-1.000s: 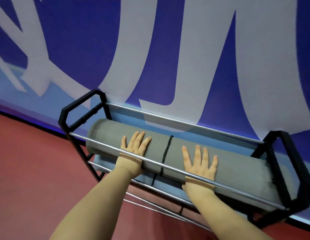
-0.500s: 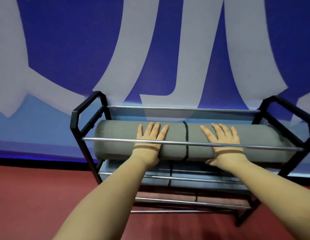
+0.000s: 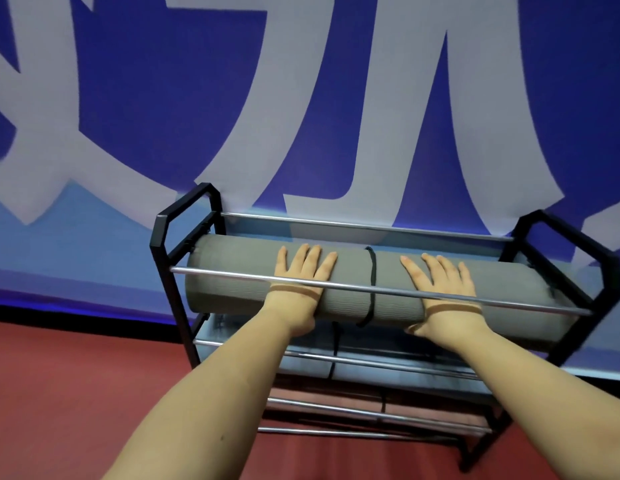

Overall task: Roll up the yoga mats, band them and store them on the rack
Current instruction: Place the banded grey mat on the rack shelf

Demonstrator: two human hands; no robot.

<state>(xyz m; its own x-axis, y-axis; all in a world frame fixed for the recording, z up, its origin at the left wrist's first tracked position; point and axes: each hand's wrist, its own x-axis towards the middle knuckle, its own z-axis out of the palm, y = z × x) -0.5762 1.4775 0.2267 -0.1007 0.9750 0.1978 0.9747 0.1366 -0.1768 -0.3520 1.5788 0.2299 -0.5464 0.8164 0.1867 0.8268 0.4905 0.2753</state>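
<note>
A rolled grey yoga mat (image 3: 239,271) lies lengthwise on the top tier of a black rack (image 3: 185,216) with chrome bars. A black band (image 3: 371,271) circles the roll near its middle. My left hand (image 3: 303,271) lies flat on the mat left of the band, fingers straight. My right hand (image 3: 440,278) lies flat on it right of the band, fingers spread. The front chrome bar (image 3: 370,289) crosses in front of both wrists.
A light blue rolled mat (image 3: 239,336) with a black band sits on the tier below, and a pinkish one (image 3: 336,393) lower still. The rack stands on red floor (image 3: 76,393) against a blue wall with large white letters (image 3: 301,98).
The view has levelled out and drawn nearer; the rack now looks straight rather than tilted. Both hands stay flat on the grey mat either side of the band.
</note>
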